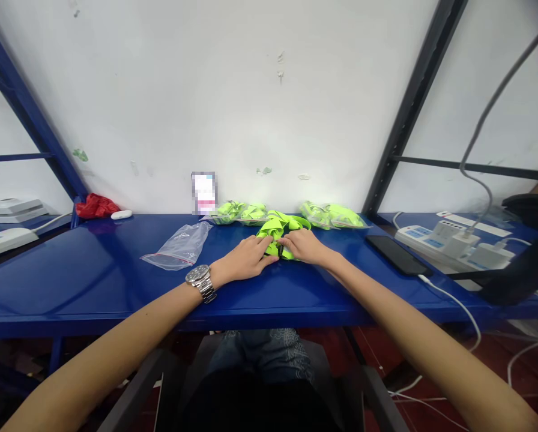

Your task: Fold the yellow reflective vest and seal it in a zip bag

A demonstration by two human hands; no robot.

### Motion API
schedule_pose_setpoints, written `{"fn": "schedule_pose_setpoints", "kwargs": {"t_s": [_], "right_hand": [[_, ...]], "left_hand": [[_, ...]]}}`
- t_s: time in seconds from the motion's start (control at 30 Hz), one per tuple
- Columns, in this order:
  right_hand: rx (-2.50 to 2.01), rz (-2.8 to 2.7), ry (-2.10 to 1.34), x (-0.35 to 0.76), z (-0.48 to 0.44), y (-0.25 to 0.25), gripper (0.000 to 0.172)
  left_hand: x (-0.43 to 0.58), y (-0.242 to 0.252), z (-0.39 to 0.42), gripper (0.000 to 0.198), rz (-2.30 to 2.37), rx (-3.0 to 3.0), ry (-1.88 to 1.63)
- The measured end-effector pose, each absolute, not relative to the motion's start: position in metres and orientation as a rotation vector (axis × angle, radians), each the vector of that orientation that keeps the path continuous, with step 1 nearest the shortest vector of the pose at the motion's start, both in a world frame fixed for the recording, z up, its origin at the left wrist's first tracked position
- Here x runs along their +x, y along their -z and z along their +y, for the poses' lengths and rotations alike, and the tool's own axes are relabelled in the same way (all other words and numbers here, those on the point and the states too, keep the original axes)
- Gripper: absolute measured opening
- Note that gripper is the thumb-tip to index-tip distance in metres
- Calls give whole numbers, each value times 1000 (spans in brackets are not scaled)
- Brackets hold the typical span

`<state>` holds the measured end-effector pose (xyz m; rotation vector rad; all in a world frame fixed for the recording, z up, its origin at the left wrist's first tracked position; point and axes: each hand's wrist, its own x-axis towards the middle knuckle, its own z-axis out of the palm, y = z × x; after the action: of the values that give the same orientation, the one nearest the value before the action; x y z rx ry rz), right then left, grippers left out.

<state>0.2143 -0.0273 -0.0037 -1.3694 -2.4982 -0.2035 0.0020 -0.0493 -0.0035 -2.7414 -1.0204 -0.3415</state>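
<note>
A bundle of neon-yellow webbing strap [273,223] lies on the blue table in front of me, with a small black buckle-like piece [281,247] near its front. My left hand [250,258], with a metal watch on the wrist, closes its fingers on the left side of the strap. From the right, my right hand [305,245] pinches the same bundle, its thumb and fingertips close to the left hand's. The exact grip of the fingertips is partly hidden by the hands. Left of my left hand lies a clear zip bag [179,245], flat.
Behind the bundle, clear bags of yellow strap [239,212] and more bagged strap [334,216] lie along the wall. A phone [397,255] with a white cable and a power strip [453,243] are at right. Red cloth [96,206] and a white case [121,214] sit at left.
</note>
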Motion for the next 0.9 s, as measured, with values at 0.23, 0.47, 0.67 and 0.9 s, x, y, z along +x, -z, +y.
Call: {"fn": "schedule_pose_setpoints", "kwargs": {"t_s": [0.23,0.47,0.67,0.9], "right_hand": [[-1430,-2347,73,216,-26,8,41],[-1205,-2374,91,227,-40,18,33],[-1056,-2414,119,233,-43,21,34],[-1288,-2327,-169,223,-38,2,44]], "left_hand": [[1,12,-37,29,-848,-2670,241],[4,15,-32,19,-810,-2623,229],[9,6,-30,18,-980,-2669,223],[12,-13,-17,21,-1236,-2753,228]]}}
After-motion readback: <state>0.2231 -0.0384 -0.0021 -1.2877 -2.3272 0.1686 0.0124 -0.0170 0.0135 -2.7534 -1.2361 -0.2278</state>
